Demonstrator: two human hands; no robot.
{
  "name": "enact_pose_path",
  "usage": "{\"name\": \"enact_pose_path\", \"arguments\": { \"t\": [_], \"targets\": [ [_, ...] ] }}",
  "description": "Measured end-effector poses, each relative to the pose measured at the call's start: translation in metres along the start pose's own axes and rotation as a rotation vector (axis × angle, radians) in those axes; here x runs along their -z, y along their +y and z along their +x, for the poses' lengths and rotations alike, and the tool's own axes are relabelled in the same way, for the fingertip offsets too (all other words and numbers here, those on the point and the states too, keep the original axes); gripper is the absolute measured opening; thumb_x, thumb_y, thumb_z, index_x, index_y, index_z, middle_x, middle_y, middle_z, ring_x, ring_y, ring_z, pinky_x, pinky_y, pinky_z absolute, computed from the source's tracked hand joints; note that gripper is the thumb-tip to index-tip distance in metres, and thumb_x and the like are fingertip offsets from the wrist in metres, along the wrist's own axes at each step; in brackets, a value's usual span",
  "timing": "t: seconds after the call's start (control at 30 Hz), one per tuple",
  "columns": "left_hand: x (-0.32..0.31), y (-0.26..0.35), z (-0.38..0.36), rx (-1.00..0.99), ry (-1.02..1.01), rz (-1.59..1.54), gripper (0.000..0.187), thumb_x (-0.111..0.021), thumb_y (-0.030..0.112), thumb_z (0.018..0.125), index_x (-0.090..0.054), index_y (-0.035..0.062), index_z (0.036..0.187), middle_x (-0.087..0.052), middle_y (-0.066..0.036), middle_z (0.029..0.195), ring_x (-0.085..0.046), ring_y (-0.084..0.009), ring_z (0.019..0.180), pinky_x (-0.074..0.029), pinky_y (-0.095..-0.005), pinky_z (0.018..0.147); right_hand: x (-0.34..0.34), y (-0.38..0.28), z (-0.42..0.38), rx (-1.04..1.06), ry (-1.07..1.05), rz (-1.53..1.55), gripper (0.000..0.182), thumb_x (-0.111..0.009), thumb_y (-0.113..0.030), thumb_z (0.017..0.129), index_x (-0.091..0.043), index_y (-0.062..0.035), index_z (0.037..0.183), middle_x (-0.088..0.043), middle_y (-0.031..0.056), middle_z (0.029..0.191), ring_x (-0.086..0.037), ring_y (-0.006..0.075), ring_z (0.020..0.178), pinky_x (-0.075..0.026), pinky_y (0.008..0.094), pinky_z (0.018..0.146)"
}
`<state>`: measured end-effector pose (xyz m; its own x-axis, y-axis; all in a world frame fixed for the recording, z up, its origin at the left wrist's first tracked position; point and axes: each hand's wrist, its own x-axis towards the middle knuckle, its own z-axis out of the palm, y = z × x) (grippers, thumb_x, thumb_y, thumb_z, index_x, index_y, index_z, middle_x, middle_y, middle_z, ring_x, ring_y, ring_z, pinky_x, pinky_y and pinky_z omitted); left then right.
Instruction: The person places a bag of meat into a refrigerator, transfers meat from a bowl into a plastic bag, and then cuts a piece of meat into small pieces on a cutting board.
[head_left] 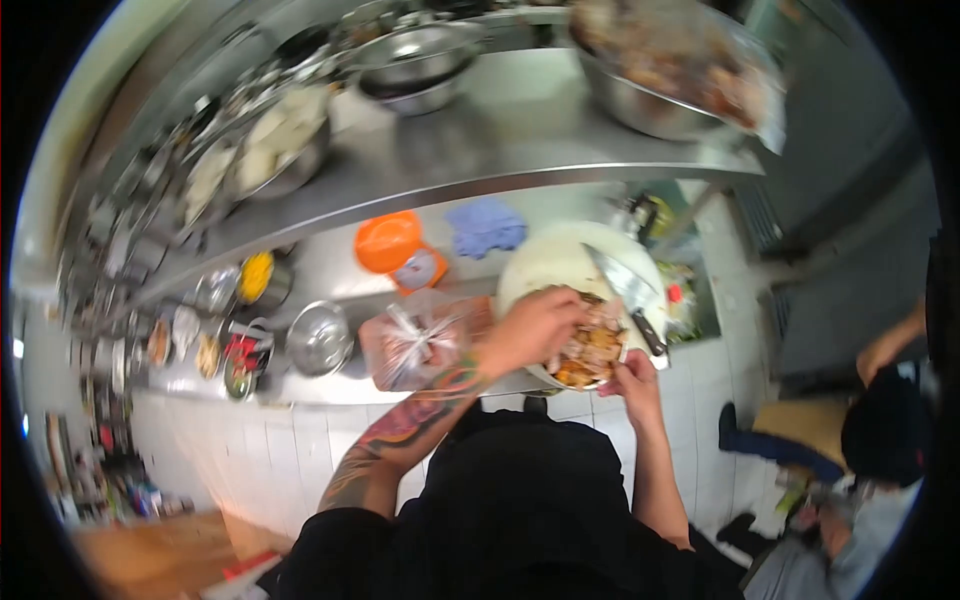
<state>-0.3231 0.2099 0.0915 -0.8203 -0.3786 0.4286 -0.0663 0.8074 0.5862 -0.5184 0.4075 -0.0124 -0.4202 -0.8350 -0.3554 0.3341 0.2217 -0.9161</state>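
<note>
Bends the fingers of the left hand (540, 325) down onto the cut meat (592, 358), with pieces under the tips and more just to the right. Cannot tell about a grip on any one piece. Pinches the rim of a pale bowl (545, 378) in the right hand (635, 383), with the meat inside. Has this bowl at the near edge of the counter (275, 388), close to the body. Has a knife (618, 280) on the round white board (535, 255), just past the meat, handle near the right hand, so not much room there. Has bare board beyond the left hand, out toward a blue cloth (487, 226). Has a tied plastic bag (415, 345) close by the left wrist, and a shelf (470, 178) above the far side.
</note>
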Motion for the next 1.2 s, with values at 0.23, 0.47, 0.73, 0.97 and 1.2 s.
{"name": "enact_pose_path", "arguments": {
  "t": [0.23, 0.47, 0.73, 0.97, 1.2],
  "targets": [
    [0.062, 0.011, -0.103, 0.377, 0.475, -0.005, 0.031, -0.067, -0.003, 0.084, -0.074, 0.0056, 0.113, -0.070, -0.011, 0.118, -0.070, -0.0298, 0.101, -0.056, -0.0371, 0.087, -0.003, -0.013, -0.003, -0.074, 0.003, 0.011, 0.011, -0.059, -0.011, 0.105, -0.049, -0.0081, 0.103, -0.066, 0.0100, 0.078, -0.074, 0.0248, 0.061, -0.064, 0.0350, 0.054],
    [0.112, -0.078, -0.401, 1.073, 1.232, 0.073, 0.043, -0.073, 0.015, 0.100, -0.058, 0.0046, 0.139, -0.062, -0.010, 0.131, -0.063, -0.0202, 0.107, -0.056, -0.0369, 0.087, -0.003, -0.004, -0.007, -0.034, 0.108, -0.025, 0.017, -0.062, -0.020, 0.107, -0.051, -0.0092, 0.112, -0.067, 0.0091, 0.083, -0.074, 0.0230, 0.063, -0.064, 0.0347, 0.054],
    [0.121, -0.150, -0.452, 1.245, 1.326, -1.192, 0.065, -0.066, 0.040, 0.102, -0.041, 0.0070, 0.152, -0.051, -0.017, 0.140, -0.052, -0.0347, 0.135, -0.056, -0.0615, 0.105, -0.031, 0.000, -0.036, -0.014, 0.310, -0.038, 0.033, -0.062, -0.034, 0.109, -0.054, -0.0058, 0.125, -0.065, 0.0082, 0.110, -0.076, 0.0230, 0.076, -0.063, 0.0349, 0.060],
    [0.142, -0.223, -0.451, 1.199, 1.345, -1.331, 0.031, -0.062, 0.025, 0.100, -0.057, 0.0070, 0.125, -0.057, -0.013, 0.121, -0.063, -0.0305, 0.109, -0.065, -0.0535, 0.093, -0.066, 0.015, -0.082, 0.005, 0.394, -0.022, 0.047, -0.064, -0.036, 0.108, -0.052, -0.0049, 0.140, -0.066, 0.0183, 0.135, -0.076, 0.0274, 0.087, -0.064, 0.0381, 0.067],
    [0.195, -0.291, -0.452, 1.202, 1.286, -1.231, 0.048, -0.059, 0.037, 0.101, -0.049, 0.0107, 0.140, -0.053, -0.015, 0.137, -0.066, -0.0326, 0.110, -0.061, -0.0557, 0.095, -0.109, 0.027, -0.146, -0.028, 0.480, -0.069, 0.054, -0.064, -0.032, 0.107, -0.047, 0.0023, 0.145, -0.064, 0.0209, 0.133, -0.077, 0.0306, 0.087, -0.066, 0.0404, 0.068]
  ]
}}
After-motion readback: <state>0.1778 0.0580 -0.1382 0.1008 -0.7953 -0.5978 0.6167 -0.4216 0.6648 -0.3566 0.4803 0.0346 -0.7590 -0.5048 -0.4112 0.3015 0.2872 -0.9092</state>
